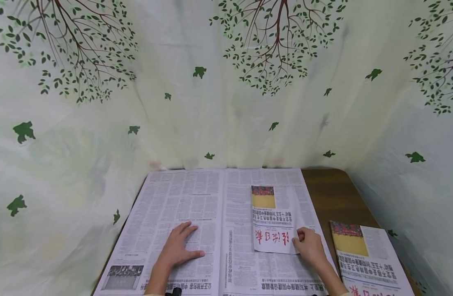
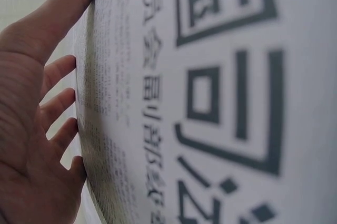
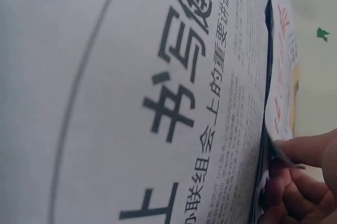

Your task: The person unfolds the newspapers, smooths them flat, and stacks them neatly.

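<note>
A large newspaper sheet (image 1: 197, 263) lies spread over the table, its centre crease running away from me. On its right half sits a small folded newspaper (image 1: 272, 222) with red title characters and a yellow picture. My right hand (image 1: 310, 246) pinches the near right corner of this folded paper between thumb and fingers; in the right wrist view that corner (image 3: 281, 153) curls up off the sheet. My left hand (image 1: 179, 246) rests on the left half of the spread sheet, fingers and thumb spread. The left wrist view shows its fingertips (image 2: 68, 129) touching the paper.
Another folded newspaper (image 1: 370, 259) with the same yellow picture lies at the right edge of the brown table (image 1: 328, 191). A pale curtain (image 1: 234, 123) printed with trees and green leaves hangs close behind and at both sides.
</note>
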A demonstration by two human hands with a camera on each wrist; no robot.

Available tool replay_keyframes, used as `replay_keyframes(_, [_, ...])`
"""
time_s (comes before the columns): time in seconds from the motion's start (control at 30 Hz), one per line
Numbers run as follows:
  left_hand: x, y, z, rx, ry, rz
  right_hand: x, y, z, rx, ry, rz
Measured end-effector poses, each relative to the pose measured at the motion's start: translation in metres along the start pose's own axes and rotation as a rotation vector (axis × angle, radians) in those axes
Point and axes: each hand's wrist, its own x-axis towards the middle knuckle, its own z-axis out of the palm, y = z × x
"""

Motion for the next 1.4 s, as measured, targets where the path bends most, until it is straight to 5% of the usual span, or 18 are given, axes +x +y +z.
replay_keyframes(0.63, [0.001,0.001,0.000,0.010,-0.004,-0.007,-0.009,-0.027,0.019,0.132,-0.147,0.003])
replay_keyframes(1.0, [0.003,0.002,0.001,0.014,-0.016,-0.011,-0.010,-0.024,0.030,0.160,-0.163,-0.045])
replay_keyframes(1.17, [0.004,0.022,-0.002,-0.018,-0.029,0.036,-0.011,-0.025,0.033,0.191,-0.177,-0.055])
replay_keyframes(1.4, [0.008,0.076,0.010,-0.069,-0.037,0.189,-0.011,-0.026,0.035,0.191,-0.174,-0.044])
